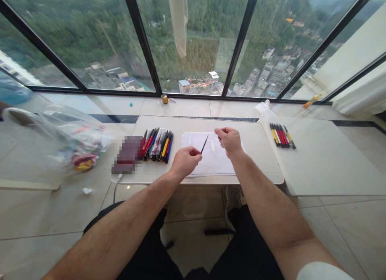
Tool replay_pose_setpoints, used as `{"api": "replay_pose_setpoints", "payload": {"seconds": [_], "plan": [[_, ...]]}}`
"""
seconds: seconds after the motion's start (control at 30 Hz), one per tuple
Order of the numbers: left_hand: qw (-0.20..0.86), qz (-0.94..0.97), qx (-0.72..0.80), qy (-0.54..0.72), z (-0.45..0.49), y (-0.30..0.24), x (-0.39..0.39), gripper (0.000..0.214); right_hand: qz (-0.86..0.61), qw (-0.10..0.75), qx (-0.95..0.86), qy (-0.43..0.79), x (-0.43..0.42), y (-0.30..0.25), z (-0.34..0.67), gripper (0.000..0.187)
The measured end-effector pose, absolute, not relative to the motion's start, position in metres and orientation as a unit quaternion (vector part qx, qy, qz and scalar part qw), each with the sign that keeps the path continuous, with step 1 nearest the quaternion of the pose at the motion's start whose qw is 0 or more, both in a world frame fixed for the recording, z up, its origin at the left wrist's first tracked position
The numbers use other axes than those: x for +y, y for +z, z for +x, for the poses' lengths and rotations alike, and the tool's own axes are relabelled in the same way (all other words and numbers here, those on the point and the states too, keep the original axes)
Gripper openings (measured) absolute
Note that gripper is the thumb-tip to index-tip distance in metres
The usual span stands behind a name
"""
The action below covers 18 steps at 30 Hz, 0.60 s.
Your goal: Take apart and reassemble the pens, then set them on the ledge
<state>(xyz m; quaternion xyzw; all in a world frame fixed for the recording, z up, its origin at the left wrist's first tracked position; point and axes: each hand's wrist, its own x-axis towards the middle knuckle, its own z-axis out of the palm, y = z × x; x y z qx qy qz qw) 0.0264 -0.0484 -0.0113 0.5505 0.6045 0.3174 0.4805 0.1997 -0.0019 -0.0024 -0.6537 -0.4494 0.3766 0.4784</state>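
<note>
My left hand (187, 162) pinches a thin dark pen refill (204, 144) between thumb and fingertips, its tip pointing up and slightly right. My right hand (229, 141) is closed in a pinch just right of it; whatever sits between the fingers, if anything, is too small to make out. Between the two hands a small white tube-like piece (212, 145) lies on stacked white paper (215, 164). To the left lies a row of several pens (157, 145) in red, black, blue, yellow and clear.
A second group of several pens (282, 135) lies on the right-hand table (328, 163). A blurred-out dark phone-like object (128, 154) with a cable rests at the left of the white table (259, 167). Further left is a clear plastic bag (75, 139). Windows stand behind.
</note>
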Motion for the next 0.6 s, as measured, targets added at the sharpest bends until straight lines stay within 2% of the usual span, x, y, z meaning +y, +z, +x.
{"api": "replay_pose_setpoints", "payload": {"seconds": [0.13, 0.27, 0.4, 0.6], "plan": [[0.457, 0.533, 0.625, 0.341, 0.02, -0.009, -0.044, 0.01, -0.726, 0.264, -0.602, 0.201, -0.006, -0.012, 0.191, 0.024], [0.447, 0.525, 0.631, 0.356, 0.017, -0.008, -0.041, 0.008, -0.744, 0.089, -0.649, 0.13, -0.012, -0.015, 0.172, 0.026], [0.445, 0.525, 0.631, 0.358, 0.018, -0.008, -0.042, 0.009, -0.746, 0.021, -0.655, 0.115, -0.012, -0.012, 0.162, 0.03], [0.447, 0.519, 0.635, 0.358, 0.017, -0.006, -0.043, 0.009, -0.75, 0.011, -0.653, 0.105, -0.012, -0.01, 0.158, 0.031]]}}
